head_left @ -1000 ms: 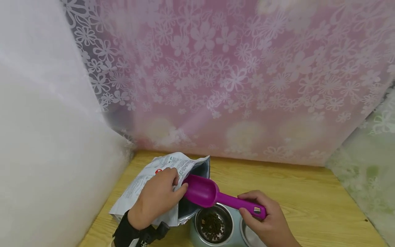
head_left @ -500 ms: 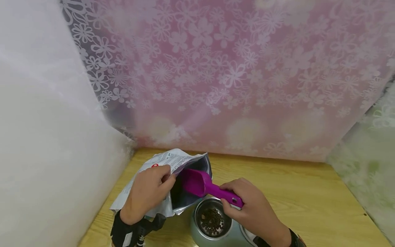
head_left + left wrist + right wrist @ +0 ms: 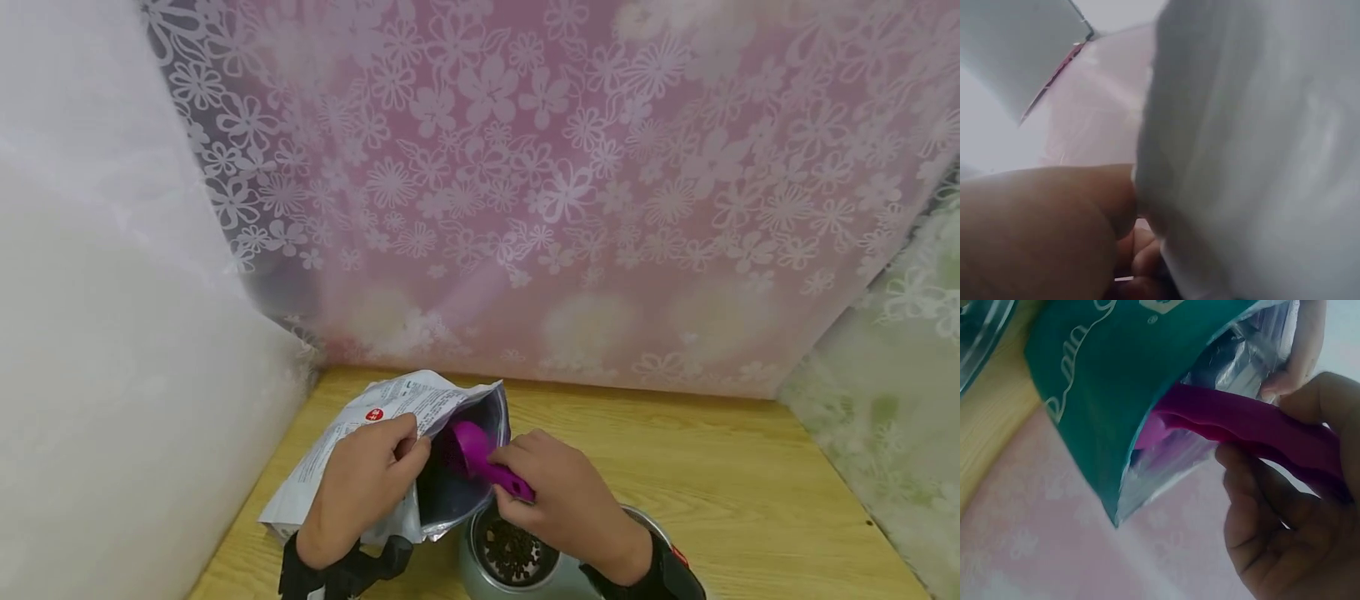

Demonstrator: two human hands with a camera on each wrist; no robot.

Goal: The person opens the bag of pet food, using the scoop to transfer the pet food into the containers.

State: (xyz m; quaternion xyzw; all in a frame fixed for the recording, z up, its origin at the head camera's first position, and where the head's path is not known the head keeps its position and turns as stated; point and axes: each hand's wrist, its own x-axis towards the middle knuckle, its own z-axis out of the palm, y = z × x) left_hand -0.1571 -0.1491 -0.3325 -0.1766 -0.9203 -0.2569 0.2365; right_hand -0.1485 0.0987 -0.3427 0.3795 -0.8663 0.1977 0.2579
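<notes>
Well to the left of the left hand (image 3: 367,479) rose a white wall (image 3: 127,333). Under that hand a white-sided bag (image 3: 330,454) lay on the wooden table (image 3: 712,483), its mouth facing the right hand (image 3: 558,492); a red mark (image 3: 374,414) showed just above the left knuckles. The left hand's fingers were curled in, pinching the edge of the mouth against the thumb. Between the hands, the purple scoop (image 3: 476,454) had its head inside the bag — its load could not be made out. The right hand held the handle between thumb and bent fingers. Below that hand, and partly covered by it, sat a metal bowl (image 3: 554,565) with brown pellets (image 3: 512,550); a second bowl's rim (image 3: 649,518) showed beside the right wrist. Beyond both hands hung a pink flowered cloth (image 3: 525,208) — and well to the right, a pale green one (image 3: 892,408).
</notes>
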